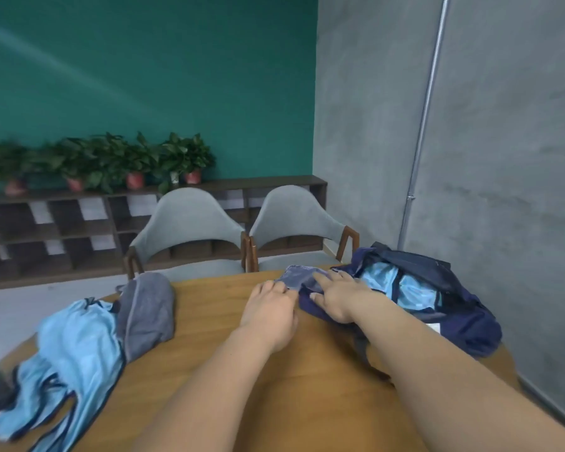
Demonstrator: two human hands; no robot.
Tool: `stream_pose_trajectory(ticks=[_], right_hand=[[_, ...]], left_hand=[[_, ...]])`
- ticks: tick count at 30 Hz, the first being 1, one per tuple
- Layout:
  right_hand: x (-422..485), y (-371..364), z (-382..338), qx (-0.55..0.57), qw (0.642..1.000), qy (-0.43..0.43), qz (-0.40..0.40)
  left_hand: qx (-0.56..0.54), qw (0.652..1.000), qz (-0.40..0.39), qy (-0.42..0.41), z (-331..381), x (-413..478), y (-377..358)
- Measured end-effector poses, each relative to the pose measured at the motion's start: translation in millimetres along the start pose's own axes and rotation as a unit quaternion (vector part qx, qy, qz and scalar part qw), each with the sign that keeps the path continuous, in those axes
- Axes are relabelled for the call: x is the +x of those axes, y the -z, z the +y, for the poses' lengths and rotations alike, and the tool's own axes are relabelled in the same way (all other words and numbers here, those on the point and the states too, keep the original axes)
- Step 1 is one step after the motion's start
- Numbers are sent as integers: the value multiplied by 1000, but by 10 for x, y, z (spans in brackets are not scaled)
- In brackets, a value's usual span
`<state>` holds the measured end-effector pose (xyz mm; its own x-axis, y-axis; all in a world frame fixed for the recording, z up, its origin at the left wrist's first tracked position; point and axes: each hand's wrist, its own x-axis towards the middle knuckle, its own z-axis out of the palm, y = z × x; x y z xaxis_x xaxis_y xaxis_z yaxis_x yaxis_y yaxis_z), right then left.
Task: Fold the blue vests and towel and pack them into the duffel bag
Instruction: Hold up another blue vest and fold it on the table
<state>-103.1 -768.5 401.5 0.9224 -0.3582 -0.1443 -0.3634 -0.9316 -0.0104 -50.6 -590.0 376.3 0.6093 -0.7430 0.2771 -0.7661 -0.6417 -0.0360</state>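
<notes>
Judging by the layout, packing is partway: a light-blue vest [415, 285] lies in the open duffel bag [470, 324] at the table's [209, 305] far right corner; more vests [75, 347] sprawl unfolded at its left edge beside a grey towel [147, 311]. The left hand [268, 308] pinches and the flat right hand [336, 295] presses a grey-blue cloth [299, 277] beside the bag.

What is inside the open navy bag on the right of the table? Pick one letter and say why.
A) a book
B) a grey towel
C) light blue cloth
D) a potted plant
C: light blue cloth shows through the open top of the navy bag, while the grey towel lies outside it, on the left of the table.
</notes>
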Motion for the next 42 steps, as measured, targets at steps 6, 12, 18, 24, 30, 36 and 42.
stream_pose_trajectory(ticks=[6,12,18,24,30,36,42], right_hand=[[-27,-359,-961,9,995,96,-15],[76,-675,-1873,29,983,175,-48],[180,-1081,-2594,64,960,271,-43],[233,-1517,-3093,93,936,340,-13],[199,-1878,-3246,171,901,383,111],[299,-1969,-3207,267,864,401,146],[297,-1864,-3132,421,846,286,158]], left_hand=[[19,997,-18,70,-620,-722,-167],[34,987,-22,153,-1243,-1343,-340],[50,954,-3,295,-1785,-1876,-577],[19,904,23,426,-2071,-2320,-866],[-76,934,86,339,-2021,-2372,-968],[-119,943,137,280,-1901,-2372,-899],[-59,879,249,403,-2027,-2389,-852]])
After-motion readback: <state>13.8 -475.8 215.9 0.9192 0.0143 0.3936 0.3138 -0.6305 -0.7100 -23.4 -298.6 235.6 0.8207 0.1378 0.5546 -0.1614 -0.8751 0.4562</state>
